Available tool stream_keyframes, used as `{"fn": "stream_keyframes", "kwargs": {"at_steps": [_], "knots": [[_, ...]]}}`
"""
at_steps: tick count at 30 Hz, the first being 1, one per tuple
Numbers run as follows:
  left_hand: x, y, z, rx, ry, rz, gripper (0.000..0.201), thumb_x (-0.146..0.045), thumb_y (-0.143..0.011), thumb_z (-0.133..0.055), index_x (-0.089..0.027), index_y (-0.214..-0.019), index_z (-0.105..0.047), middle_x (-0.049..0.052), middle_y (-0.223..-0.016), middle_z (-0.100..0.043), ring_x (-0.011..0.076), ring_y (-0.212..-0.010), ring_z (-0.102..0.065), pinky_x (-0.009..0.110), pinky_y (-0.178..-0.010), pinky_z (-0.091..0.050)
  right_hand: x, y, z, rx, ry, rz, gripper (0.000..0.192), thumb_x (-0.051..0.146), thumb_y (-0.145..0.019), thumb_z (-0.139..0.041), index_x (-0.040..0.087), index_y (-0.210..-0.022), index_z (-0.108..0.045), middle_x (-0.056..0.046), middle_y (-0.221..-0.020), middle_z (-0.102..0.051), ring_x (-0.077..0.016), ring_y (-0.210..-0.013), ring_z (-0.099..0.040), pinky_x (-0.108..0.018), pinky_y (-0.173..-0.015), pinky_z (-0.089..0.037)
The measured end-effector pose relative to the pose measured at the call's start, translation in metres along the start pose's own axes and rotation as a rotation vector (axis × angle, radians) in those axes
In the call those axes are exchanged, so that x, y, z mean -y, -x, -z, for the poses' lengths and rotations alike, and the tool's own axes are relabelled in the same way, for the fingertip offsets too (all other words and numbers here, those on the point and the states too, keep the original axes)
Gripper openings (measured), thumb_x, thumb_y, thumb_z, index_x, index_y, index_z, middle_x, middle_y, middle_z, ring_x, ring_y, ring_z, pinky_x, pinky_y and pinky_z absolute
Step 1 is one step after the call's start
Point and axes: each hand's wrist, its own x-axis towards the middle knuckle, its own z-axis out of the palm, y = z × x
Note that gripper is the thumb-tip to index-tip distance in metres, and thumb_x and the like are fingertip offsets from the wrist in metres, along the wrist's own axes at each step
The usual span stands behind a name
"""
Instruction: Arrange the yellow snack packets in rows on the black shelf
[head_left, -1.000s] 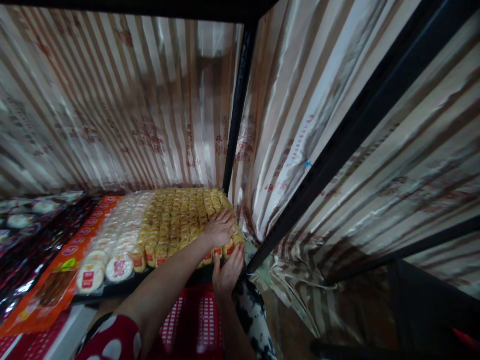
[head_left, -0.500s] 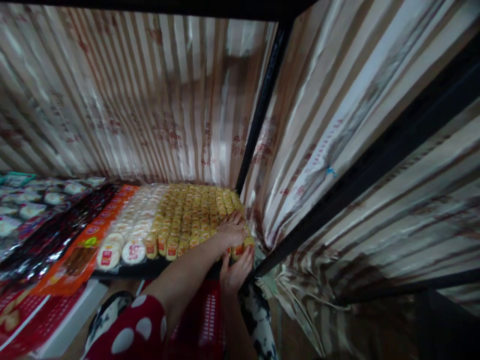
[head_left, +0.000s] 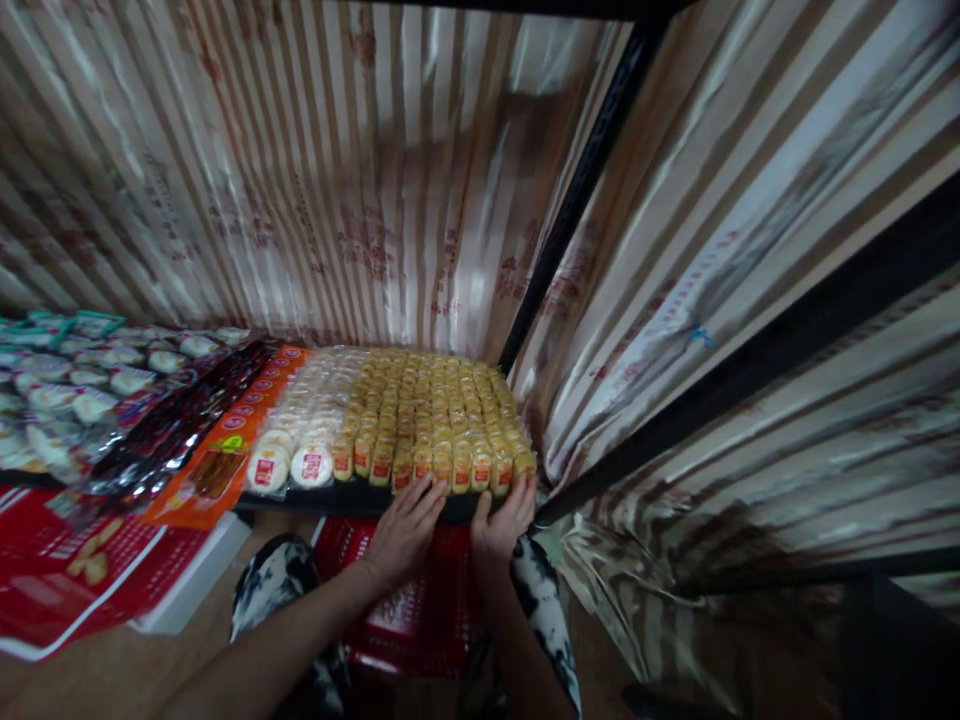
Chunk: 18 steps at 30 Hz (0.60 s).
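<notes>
Rows of small yellow-wrapped snack cakes (head_left: pixel 442 410) stand packed together at the right end of a dark shelf (head_left: pixel 300 500). My left hand (head_left: pixel 405 528) rests at the front of these rows, its fingers extended against the lower faces of the front packets. Near the right end, my right hand (head_left: pixel 504 522) has its fingers spread and its fingertips touching the last front packets. Neither hand grips anything that I can see. Left of the yellow packets are rows of round white wrapped biscuits (head_left: pixel 311 464) with red labels.
An orange snack bag (head_left: pixel 206 475), dark shiny packets (head_left: pixel 180 420) and white packets (head_left: pixel 56 395) lie further left. Below stand a red basket (head_left: pixel 412 630) and a red-and-white box (head_left: pixel 97 560). A black metal post (head_left: pixel 574 200) rises behind, before striped sheeting (head_left: pixel 375 180).
My left hand has moved from the top of the yellow packets to their front edge, further left. My right hand stays at the front right corner. The view has shifted slightly.
</notes>
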Motion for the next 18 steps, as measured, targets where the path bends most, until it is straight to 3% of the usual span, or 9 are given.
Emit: {"fn": "stream_keyframes", "kwargs": {"at_steps": [3, 8, 13, 18], "knots": [[0.023, 0.028, 0.004, 0.025, -0.049, -0.034, 0.047, -0.011, -0.086, -0.035, -0.012, -0.133, -0.039, 0.008, -0.145, -0.033, 0.0237, -0.14, -0.007, 0.045, -0.11, -0.028, 0.022, 0.002, 0.006, 0.125, -0.022, 0.073, 0.058, 0.035, -0.09, -0.028, 0.005, -0.14, -0.023, -0.024, -0.145, -0.022, -0.0326, -0.135, -0.019, -0.057, -0.1, -0.028], [0.053, 0.039, 0.014, 0.072, -0.022, -0.15, 0.049, -0.015, -0.09, -0.034, -0.014, -0.139, -0.029, 0.009, -0.146, -0.03, 0.0203, -0.139, -0.01, 0.045, -0.112, -0.023, 0.062, -0.018, 0.001, 0.345, -0.053, 0.295, 0.048, 0.031, -0.091, -0.028, 0.013, -0.135, -0.037, -0.014, -0.15, -0.018, -0.0255, -0.138, -0.013, -0.052, -0.106, -0.025], [0.074, 0.033, 0.006, 0.066, 0.023, -0.234, 0.048, -0.019, -0.091, -0.033, -0.012, -0.138, -0.028, 0.011, -0.144, -0.034, 0.0184, -0.138, -0.017, 0.043, -0.113, -0.023, 0.098, -0.053, -0.027, 0.561, -0.041, 0.479, 0.046, 0.028, -0.09, -0.031, 0.009, -0.13, -0.045, -0.013, -0.148, -0.025, -0.0219, -0.138, -0.016, -0.043, -0.109, -0.025], [0.083, 0.027, 0.002, 0.106, 0.038, -0.295, 0.049, -0.021, -0.091, -0.031, -0.008, -0.138, -0.029, 0.012, -0.145, -0.032, 0.018, -0.138, -0.018, 0.042, -0.114, -0.02, 0.124, -0.073, -0.056, 0.74, 0.034, 0.542, 0.047, 0.027, -0.09, -0.031, 0.01, -0.131, -0.046, -0.013, -0.146, -0.031, -0.0217, -0.138, -0.018, -0.041, -0.109, -0.025]]}}
